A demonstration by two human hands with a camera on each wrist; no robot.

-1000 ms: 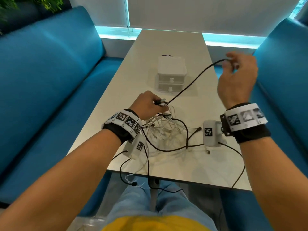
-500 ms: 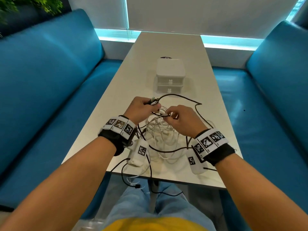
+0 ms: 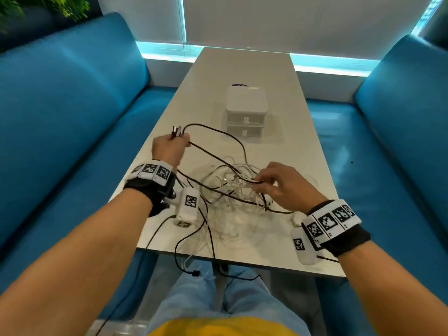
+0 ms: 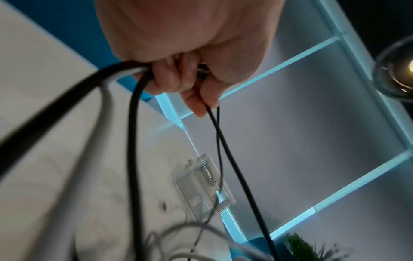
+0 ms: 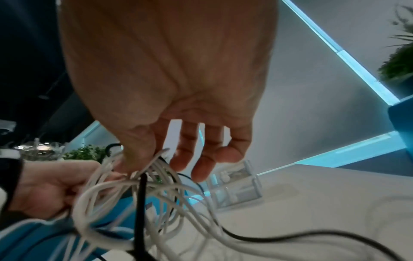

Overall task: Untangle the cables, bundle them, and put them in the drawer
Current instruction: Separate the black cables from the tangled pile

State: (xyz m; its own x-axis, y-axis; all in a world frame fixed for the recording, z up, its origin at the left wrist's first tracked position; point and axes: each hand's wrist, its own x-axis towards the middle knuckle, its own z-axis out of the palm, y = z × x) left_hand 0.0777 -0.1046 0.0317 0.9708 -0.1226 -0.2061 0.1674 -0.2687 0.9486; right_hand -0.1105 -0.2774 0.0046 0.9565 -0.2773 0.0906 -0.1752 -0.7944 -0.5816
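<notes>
A tangle of white cables [image 3: 232, 192] lies on the white table [image 3: 242, 69] with a black cable [image 3: 218, 132] looped through it. My left hand [image 3: 179, 139], raised at the left, grips the black cable's two ends; its connectors [image 3: 176, 131] stick up past the fingers. In the left wrist view the fingers [image 4: 176, 79] are curled round the black strands [image 4: 134, 141]. My right hand [image 3: 260, 181] pinches the black cable over the tangle, among white strands [image 5: 107, 190]. The small white two-drawer unit [image 3: 246, 112] stands farther back, both drawers closed.
Blue sofas [image 3: 72, 105] flank the narrow table on both sides. Thin black and white wires [image 3: 194, 263] hang over the table's near edge above my knees. A dark round object [image 3: 238, 85] peeks out behind the drawer unit. Bare tabletop stretches beyond it.
My left hand has moved left and away from the right hand, drawing the black cable into a wide loop. The right hand has shifted slightly right and stays over the tangle.
</notes>
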